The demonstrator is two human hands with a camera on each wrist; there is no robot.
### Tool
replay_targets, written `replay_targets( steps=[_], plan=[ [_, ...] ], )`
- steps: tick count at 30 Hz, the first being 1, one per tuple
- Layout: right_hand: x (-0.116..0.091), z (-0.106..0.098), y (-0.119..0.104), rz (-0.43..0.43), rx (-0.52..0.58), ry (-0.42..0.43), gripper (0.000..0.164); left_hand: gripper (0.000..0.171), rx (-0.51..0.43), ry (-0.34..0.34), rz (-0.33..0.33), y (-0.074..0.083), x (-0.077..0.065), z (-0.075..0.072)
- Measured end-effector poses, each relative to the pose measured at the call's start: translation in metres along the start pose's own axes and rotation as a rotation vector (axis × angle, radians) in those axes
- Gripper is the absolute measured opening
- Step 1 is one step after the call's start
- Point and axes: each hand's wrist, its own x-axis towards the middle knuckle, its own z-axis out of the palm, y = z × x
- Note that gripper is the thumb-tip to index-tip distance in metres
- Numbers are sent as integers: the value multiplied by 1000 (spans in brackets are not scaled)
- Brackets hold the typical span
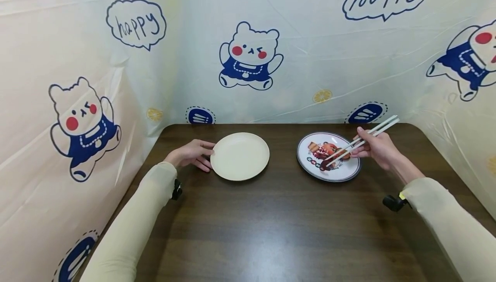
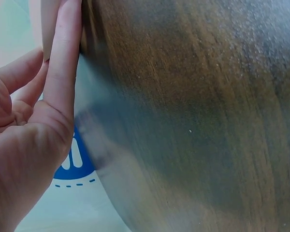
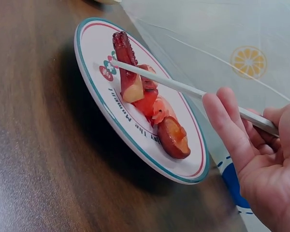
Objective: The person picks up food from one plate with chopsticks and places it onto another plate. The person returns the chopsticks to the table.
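Observation:
On the left, a round cream plate [image 1: 240,157] lies on the table, its left rim held between the thumb and fingers of my left hand [image 1: 193,155]. The left wrist view catches a sliver of that plate [image 2: 48,29] among the fingers. My right hand [image 1: 377,146] holds a pair of white chopsticks [image 1: 364,137] slanting down to the left. Their tips are at a dark red tentacle-like piece [image 3: 124,53] on a white, dark-rimmed plate [image 1: 345,174]. Beside it sit red pieces [image 3: 146,101] and a brown, mushroom-like piece [image 3: 174,138]. Only one chopstick shows clearly in the right wrist view.
The dark brown wooden table [image 1: 248,221] has rounded far corners. Behind and at both sides hangs a pale curtain [image 1: 310,58] printed with bears and "happy" bubbles. A small black device [image 1: 395,202] is strapped at the right cuff, another device [image 1: 176,189] at the left.

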Motion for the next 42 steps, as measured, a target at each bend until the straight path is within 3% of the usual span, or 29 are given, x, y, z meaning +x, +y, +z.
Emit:
replay_targets(
  steps=[9,19,28,42],
  plan=[
    [3,-4,-4,72,65,-15,37,57,-15,6,-7,-1,1,-1],
    [7,-9,-9,67,170,-104,37,57,-2,2,7,2,0,-2],
    [9,-11,-14,132,226,-178,42,58,3,0,6,-2,-1,-2],
    [17,-14,-17,121,380,-301,49,57,-6,-9,12,-2,0,-3]
  ],
)
